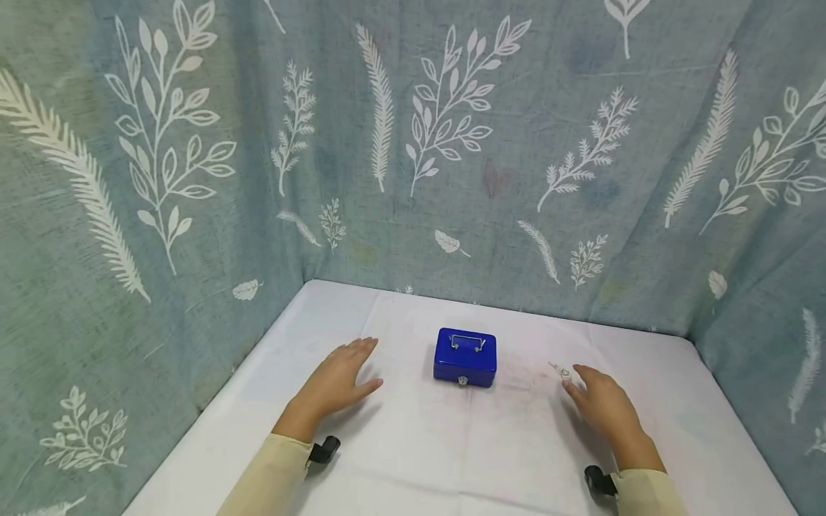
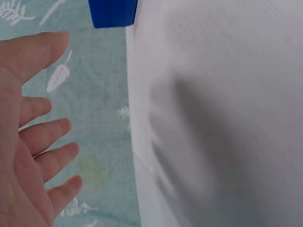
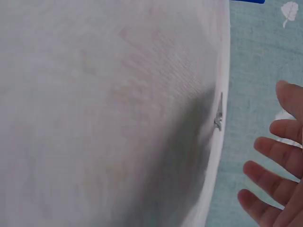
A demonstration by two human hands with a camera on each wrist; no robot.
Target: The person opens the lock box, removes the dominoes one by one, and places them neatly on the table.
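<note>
A blue metal cash box [image 1: 465, 358] with a silver carrying handle on its lid and a lock on its front stands closed on the white table. To its left my left hand [image 1: 338, 380] hovers over the cloth, fingers extended and thumb apart, holding nothing. My right hand [image 1: 605, 405] is off to the box's right, its fingers spread and empty. Just beyond the right fingertips lies a small set of silver keys [image 1: 563, 372]. The left wrist view catches a corner of the cash box [image 2: 112, 13] above the thumb; the keys [image 3: 218, 118] appear beside the hand in the right wrist view.
White cloth [image 1: 413, 459] with faint creases and pinkish stains covers the table. Blue-green curtains [image 1: 400, 143] printed with white leaves hang along the back and both sides. A black wrist camera [image 1: 325, 450] sits at the left cuff, another [image 1: 600, 481] at the right.
</note>
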